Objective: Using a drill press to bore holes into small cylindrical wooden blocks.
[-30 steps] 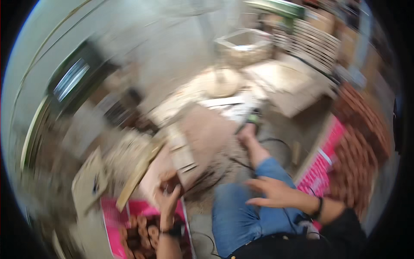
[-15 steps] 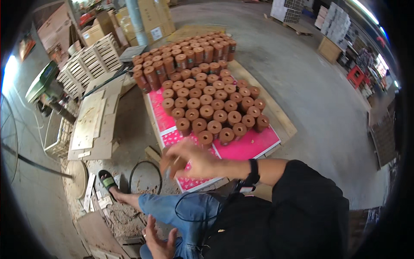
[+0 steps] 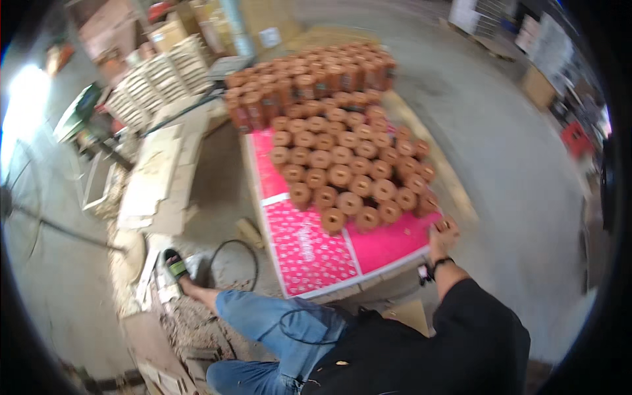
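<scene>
Indoors, a grey concrete floor (image 3: 526, 263) spreads across a cluttered workshop, carrying a pale wooden pallet (image 3: 436, 158) covered by a bright pink sheet (image 3: 395, 251) with white borders and a speckled panel. Reddish-brown cylinders (image 3: 340, 176) with central holes stand upright in close rows on the sheet, rising higher at the far end. Left of the pallet are pale flat wooden boards (image 3: 155, 174), a white slatted stack (image 3: 158, 79) and a green machine (image 3: 80, 113). A person's denim-clad leg (image 3: 273, 322) extends across the near side, close to a looped black cable (image 3: 255, 260) and a small wooden block (image 3: 249, 232). At the sheet's near right corner, the right hand (image 3: 444, 236) curls beside the outermost cylinders; blur hides whether it grasps one. The left hand, out of frame, cannot be judged.
</scene>
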Available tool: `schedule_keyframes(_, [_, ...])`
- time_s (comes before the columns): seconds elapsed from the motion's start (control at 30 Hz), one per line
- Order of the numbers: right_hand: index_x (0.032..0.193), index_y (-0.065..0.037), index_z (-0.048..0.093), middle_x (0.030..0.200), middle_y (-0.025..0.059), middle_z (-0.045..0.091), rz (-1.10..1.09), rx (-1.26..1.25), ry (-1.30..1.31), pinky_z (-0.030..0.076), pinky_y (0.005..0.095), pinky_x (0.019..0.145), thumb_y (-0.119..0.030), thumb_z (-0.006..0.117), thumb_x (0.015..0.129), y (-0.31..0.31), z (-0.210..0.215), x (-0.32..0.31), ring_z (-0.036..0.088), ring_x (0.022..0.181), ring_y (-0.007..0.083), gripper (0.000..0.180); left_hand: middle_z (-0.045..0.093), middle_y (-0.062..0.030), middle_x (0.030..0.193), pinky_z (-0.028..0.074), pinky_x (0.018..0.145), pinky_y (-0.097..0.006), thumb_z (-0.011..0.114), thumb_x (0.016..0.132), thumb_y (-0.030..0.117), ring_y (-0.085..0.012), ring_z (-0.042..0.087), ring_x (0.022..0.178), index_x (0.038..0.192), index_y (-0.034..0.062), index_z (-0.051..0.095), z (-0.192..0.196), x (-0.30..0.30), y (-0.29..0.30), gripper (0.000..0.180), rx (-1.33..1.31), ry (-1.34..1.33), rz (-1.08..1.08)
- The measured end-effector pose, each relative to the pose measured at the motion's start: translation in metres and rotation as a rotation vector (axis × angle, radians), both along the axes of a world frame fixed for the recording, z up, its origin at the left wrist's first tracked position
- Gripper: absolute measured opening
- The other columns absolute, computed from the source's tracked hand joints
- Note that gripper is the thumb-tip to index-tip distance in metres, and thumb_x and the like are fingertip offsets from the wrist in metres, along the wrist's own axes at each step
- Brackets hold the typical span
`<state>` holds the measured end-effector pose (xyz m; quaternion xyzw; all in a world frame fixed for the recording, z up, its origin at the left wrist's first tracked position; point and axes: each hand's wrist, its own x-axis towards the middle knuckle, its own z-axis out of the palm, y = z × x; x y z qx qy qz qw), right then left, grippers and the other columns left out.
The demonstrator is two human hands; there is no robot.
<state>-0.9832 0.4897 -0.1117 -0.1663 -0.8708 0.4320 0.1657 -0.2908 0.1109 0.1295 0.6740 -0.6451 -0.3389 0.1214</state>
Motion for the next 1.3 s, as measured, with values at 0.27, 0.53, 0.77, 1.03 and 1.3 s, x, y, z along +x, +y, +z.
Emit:
schedule_keyframes(0.27, [0.131, -0.007, 0.046, 0.120, 0.0232, 0.051, -0.033, 0.299, 0.244, 0.045, 0.0516, 0.091, -0.004, 0.077, 0.073, -0.047, -0.031, 0.003, 0.053, 0.107, 0.0417, 0.066, 0.064, -0.0134, 0.101, 0.050, 0.076, -0.031, 0.069, 0.091, 0.031, -0.0194, 0.056, 0.084, 0.136, -0.0005, 0.048, -0.003, 0.060, 0.051, 0.058, -0.114, -0.164, 0.272])
schedule_keyframes(0.53, [0.132, -0.005, 0.049, 0.124, 0.0165, 0.055, 1.024, 0.356, 0.469, 0.046, 0.0393, 0.090, -0.008, 0.062, 0.087, -0.269, 0.026, 0.044, 0.056, 0.106, 0.0333, 0.047, 0.068, -0.0222, 0.106, 0.051, 0.087, -0.038, 0.074, 0.081, 0.038, -0.0315, 0.066, 0.101, 0.122, 0.0004, 0.062, -0.036, 0.109, 0.204, 0.057, -0.191, -0.162, 0.678])
schedule_keyframes(0.77, [0.134, -0.002, 0.052, 0.127, 0.0107, 0.058, 1.727, 0.313, 0.662, 0.046, 0.0286, 0.089, -0.011, 0.049, 0.099, -0.452, 0.154, 0.081, 0.058, 0.106, 0.0259, 0.036, 0.063, -0.0179, 0.105, 0.044, 0.091, -0.047, 0.074, 0.076, 0.025, -0.0373, 0.055, 0.102, 0.114, 0.0054, 0.063, -0.050, 0.157, 0.380, 0.044, -0.179, -0.756, 1.048])
schedule_keyframes(1.03, [0.122, -0.002, 0.061, 0.107, -0.0025, 0.061, 2.371, 0.082, 0.119, 0.037, 0.0173, 0.061, -0.015, 0.050, 0.104, -0.498, 0.192, 0.322, 0.046, 0.072, 0.0025, 0.025, 0.051, -0.0175, 0.133, 0.034, 0.106, -0.053, 0.086, 0.064, 0.038, -0.0383, 0.041, 0.130, 0.141, 0.0165, 0.045, -0.010, 0.248, 0.407, 0.090, 0.316, -1.055, 0.940])
schedule_keyframes(1.3, [0.110, 0.001, 0.062, 0.084, -0.0027, 0.056, 2.426, 0.178, -0.036, 0.037, 0.0205, 0.058, -0.011, 0.055, 0.101, -0.442, 0.206, 0.387, 0.044, 0.068, 0.0040, 0.017, 0.050, -0.0233, 0.128, 0.037, 0.102, -0.054, 0.092, 0.054, 0.031, -0.0442, 0.042, 0.126, 0.131, 0.0146, 0.045, -0.007, 0.275, 0.440, 0.092, 0.576, -0.988, 0.919])
